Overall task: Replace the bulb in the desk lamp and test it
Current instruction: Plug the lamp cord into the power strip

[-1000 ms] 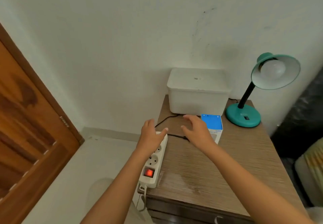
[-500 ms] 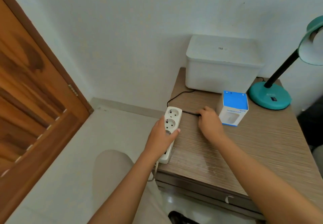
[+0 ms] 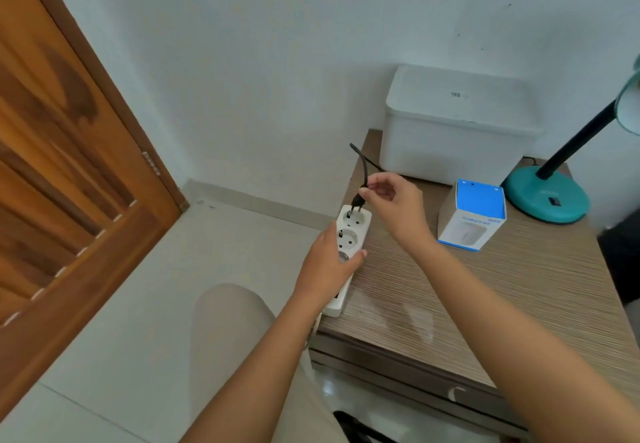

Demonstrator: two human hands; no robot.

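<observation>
Left hand (image 3: pixel 327 264) clamps the white power strip (image 3: pixel 347 252) against the near-left edge of the wood-grain table (image 3: pixel 519 304). Right hand (image 3: pixel 398 205) pinches the black plug (image 3: pixel 357 203), prongs at the farthest socket (depth of insertion unclear). Beyond: blue-and-white box (image 3: pixel 472 216), teal desk lamp (image 3: pixel 547 193) at right, white bin (image 3: pixel 457 124) against the wall.

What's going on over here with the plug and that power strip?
A person is plugging in a desk lamp. The left hand steadies a white power strip at the table edge, while the right hand pinches a black plug and brings it to the strip's far socket; whether the pins are seated is hard to tell. The teal lamp stands at the back right, beside a blue-and-white box and a white bin.
</observation>
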